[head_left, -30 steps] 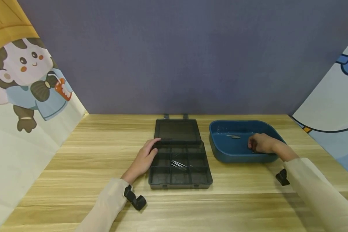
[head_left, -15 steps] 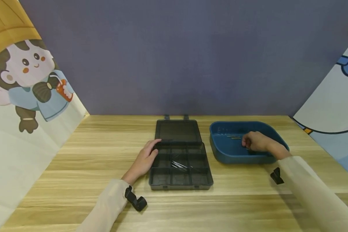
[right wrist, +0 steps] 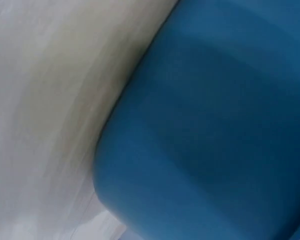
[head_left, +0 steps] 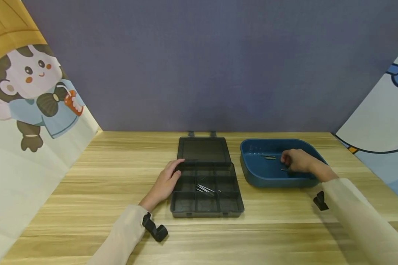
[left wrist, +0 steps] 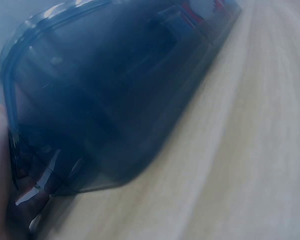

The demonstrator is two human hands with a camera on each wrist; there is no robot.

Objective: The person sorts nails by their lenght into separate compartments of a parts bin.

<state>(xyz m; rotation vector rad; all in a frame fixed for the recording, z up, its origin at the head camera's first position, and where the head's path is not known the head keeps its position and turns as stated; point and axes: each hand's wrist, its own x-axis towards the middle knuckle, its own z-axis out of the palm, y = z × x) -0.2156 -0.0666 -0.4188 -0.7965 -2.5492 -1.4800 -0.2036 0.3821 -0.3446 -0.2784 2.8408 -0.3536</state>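
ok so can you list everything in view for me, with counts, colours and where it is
box: 1, dark see-through grey, mid-table
lid: 1, dark grey, open on the box's far side
latches: 2, dark, lid's far edge
box rods: several (too fine to count), silvery, mostly in the box's middle cell
tray: 1, blue, right of box
tray rods: a few (count unclear), yellowish and silvery, in tray
table: 1, wood-toned, under everything
back wall: 1, slate, behind table
cartoon panels: 2, multicoloured, left and right
wrist cameras: 2, black, one per wrist
sleeves: 2, cream, on the arms
left hand: 1, at box's left edge
right hand: 1, over tray
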